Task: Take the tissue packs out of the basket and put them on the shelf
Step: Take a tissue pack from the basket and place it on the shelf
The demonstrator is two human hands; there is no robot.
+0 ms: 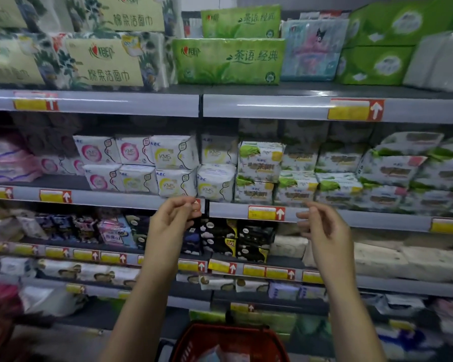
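Hands are what I see first, both raised mid-frame in front of the shelving. My left hand [177, 220] sits just left of centre with its fingers loosely curled and the thumb close to the fingertips; it has hold of nothing that I can make out. My right hand [324, 231] is right of centre, palm turned inward, fingers half bent and relaxed, and it holds nothing either. Both are level with the grey shelf [228, 210] rail, the left one overlapping a price tag [197, 205] there, though I cannot tell whether it touches. Just above the rail stand white packs [212, 184]. The red basket [186, 343] is at the bottom centre of the frame, well below both hands and between the forearms. Inside it a pale pack [215, 356] shows at the very bottom edge, too blurred to read. Green packs [228, 61] are stacked on the top shelf, upper centre, far above the hands.
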